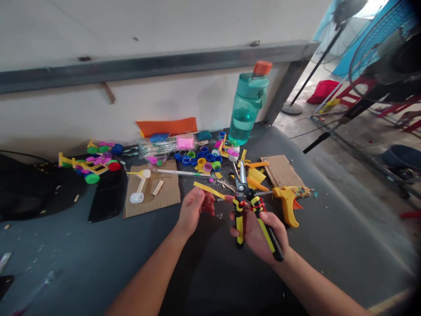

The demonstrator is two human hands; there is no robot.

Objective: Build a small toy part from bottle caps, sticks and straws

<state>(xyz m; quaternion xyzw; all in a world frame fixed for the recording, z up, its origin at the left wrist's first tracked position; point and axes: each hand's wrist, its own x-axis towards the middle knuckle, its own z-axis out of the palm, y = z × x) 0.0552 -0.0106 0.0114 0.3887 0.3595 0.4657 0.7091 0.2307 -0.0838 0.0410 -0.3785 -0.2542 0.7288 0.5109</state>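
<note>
The water bottle (246, 105), set upright at the rear of the tabletop (335, 232), is taken as the reference for all positions.

The yellow strip (210, 190) is located in front of the water bottle and to its left. It is held in the left hand (193, 208); the grip is narrow, with the strip pinched between thumb and fingers. The opposite end of the strip is placed at the index finger of the right hand (263, 230); whether it is supported there cannot be told.

The cutting pliers (242, 189) are held in the right hand, directly in front of the water bottle. The grip is closed around the black-and-yellow handles, which are spread apart. The jaws are pointed toward the water bottle and are seen slightly parted. A red cord (261, 206) is wound about the handles near the pivot.

The yellow glue gun (288, 206) is laid in front of the water bottle and to its right, beside a small cardboard piece (283, 169). Coloured bottle caps (209, 157) are grouped near the water bottle on its left. Farther left, a cardboard sheet (169, 195) is laid flat, with a white cap (137, 198) and a short wooden piece (158, 188) placed on it. Beyond that sheet, still farther from the water bottle, a smartphone (104, 197) is positioned.
</note>
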